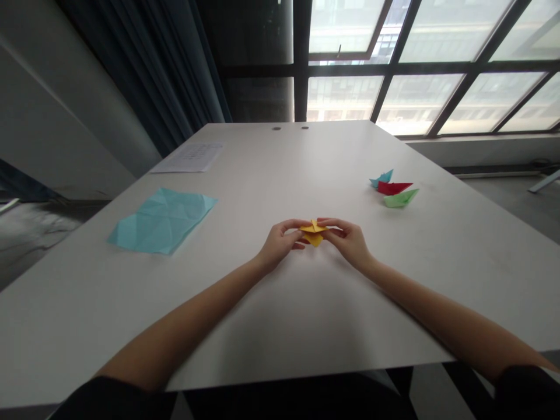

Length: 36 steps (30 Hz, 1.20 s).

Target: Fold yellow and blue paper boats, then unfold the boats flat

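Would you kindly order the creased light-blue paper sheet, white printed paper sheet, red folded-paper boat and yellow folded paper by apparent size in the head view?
1. Creased blue sheet
2. White printed sheet
3. Red boat and yellow paper: unranked; they look close, and fingers partly cover the yellow.

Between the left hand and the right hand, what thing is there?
The yellow paper is between the left hand and the right hand, held by both; the head view shows this.
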Motion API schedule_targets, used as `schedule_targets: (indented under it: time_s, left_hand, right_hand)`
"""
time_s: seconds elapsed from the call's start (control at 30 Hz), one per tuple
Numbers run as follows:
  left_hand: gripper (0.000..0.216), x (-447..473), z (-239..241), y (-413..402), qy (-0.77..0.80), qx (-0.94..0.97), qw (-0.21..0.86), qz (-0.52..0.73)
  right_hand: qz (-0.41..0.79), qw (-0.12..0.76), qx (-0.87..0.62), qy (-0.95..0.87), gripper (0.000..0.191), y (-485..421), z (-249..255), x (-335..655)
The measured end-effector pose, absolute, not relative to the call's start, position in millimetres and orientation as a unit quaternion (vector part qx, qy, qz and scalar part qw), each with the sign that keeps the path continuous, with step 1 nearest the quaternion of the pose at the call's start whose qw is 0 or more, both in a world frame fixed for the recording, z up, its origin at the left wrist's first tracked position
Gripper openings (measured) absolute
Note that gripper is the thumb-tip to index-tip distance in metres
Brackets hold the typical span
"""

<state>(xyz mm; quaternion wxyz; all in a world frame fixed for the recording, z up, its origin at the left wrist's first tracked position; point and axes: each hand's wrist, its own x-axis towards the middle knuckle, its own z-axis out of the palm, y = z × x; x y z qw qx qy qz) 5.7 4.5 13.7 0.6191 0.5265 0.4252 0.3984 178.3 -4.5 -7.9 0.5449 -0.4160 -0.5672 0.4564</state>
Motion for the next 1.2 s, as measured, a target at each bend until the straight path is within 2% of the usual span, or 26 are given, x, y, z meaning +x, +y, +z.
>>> schedule_targets:
  time_s: [0.13, 0.27, 0.4, 0.57, 0.67, 0.8, 0.97, 1.2]
  left_hand:
    - [0.024, 1.4, 12.5, 8.4, 0.42, 0.47, 0.657, 0.413]
    - [0.024, -1.0, 9.2, 9.9, 0.394, 0.475, 0.665, 0.42]
    - [0.03, 0.0, 8.3, 6.4, 0.388, 0.564, 0.602, 0.411]
    - [0.041, 3.1, 10.7, 2.0, 0.384, 0.596, 0.552, 0.439]
    - [0.037, 4.5, 12.1, 2.7, 0.388, 0.59, 0.541, 0.457]
    - [0.032, 4.1, 12.8, 4.2, 0.402, 0.58, 0.531, 0.469]
    - [0.024, 1.9, 12.1, 3.1, 0.418, 0.587, 0.525, 0.454]
    - [0.023, 2.3, 10.5, 4.6, 0.41, 0.557, 0.529, 0.492]
  right_hand:
    - [0.497, 0.522, -0.401, -0.566, 0.025, -6.4, -4.3, 177.4]
    - [0.516, 0.518, -0.409, -0.546, 0.023, -6.7, -4.3, 177.3]
    - [0.51, 0.518, -0.414, -0.549, 0.024, -4.5, -6.3, 176.4]
    - [0.475, 0.525, -0.419, -0.568, 0.036, -3.0, -6.2, 176.7]
    - [0.487, 0.486, -0.432, -0.583, 0.04, -2.5, -5.9, 178.3]
    - [0.54, 0.41, -0.429, -0.597, 0.028, -2.4, -6.4, 178.7]
    - [0.481, 0.383, -0.447, -0.65, 0.015, -4.9, -6.9, 177.5]
    - [0.485, 0.351, -0.442, -0.669, 0.025, -6.9, -7.0, 175.7]
